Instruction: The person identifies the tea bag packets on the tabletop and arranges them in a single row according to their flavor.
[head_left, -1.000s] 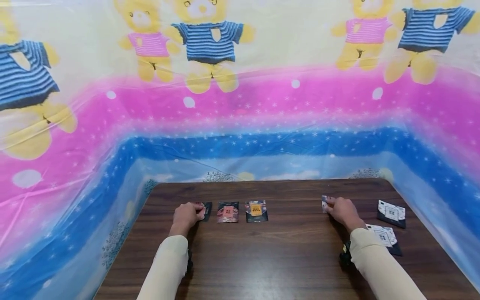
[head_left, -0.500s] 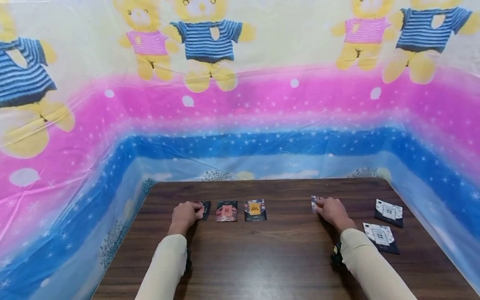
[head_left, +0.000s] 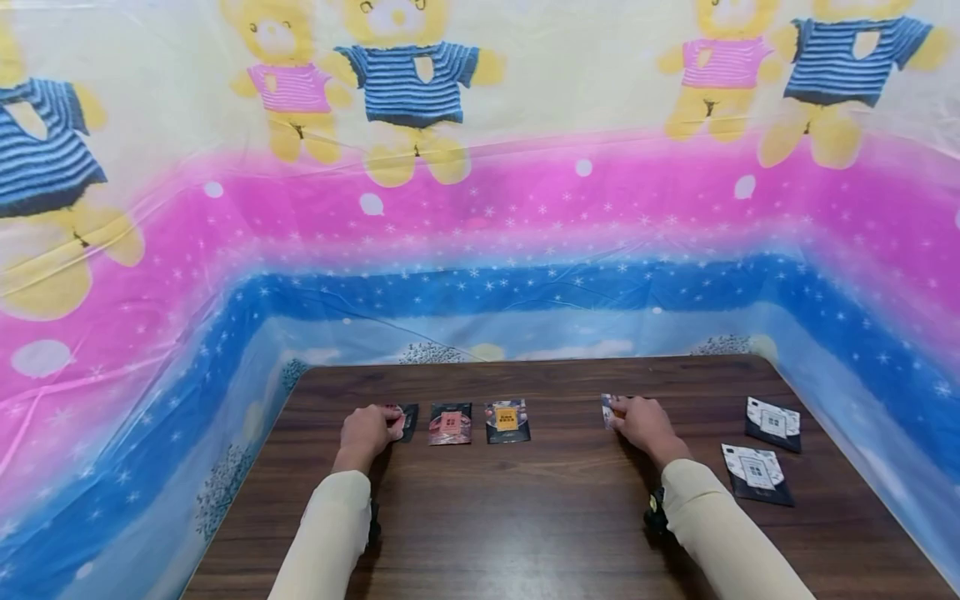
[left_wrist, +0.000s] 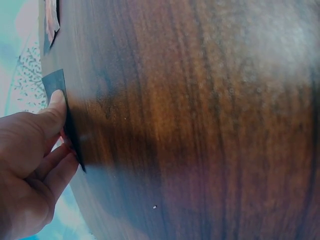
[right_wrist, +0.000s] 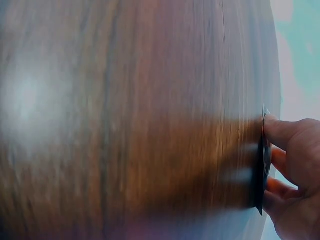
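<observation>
At the left end of a row of flat packets, my left hand (head_left: 365, 431) pinches a dark and red packet (head_left: 408, 422), mostly covered by the fingers. In the left wrist view the thumb presses on that packet's black edge, with the other fingers at its opposite side. A red packet (head_left: 451, 424) and an orange-labelled packet (head_left: 507, 421) lie to its right. My right hand (head_left: 647, 425) holds another dark packet (head_left: 607, 411) by thumb and fingers, right of the orange-labelled one. Seen edge-on in the right wrist view, this packet (right_wrist: 260, 180) is close over the table.
Two black-and-white packets (head_left: 773, 423) lie at the right of the brown wooden table (head_left: 510, 517), one nearer the front. A printed cloth with bears (head_left: 416, 83) hangs behind the table and at its sides.
My right hand has moved left with its packet, closer to the row and farther from the black-and-white packets. My left hand stays at the leftmost packet. The view has shifted slightly.
</observation>
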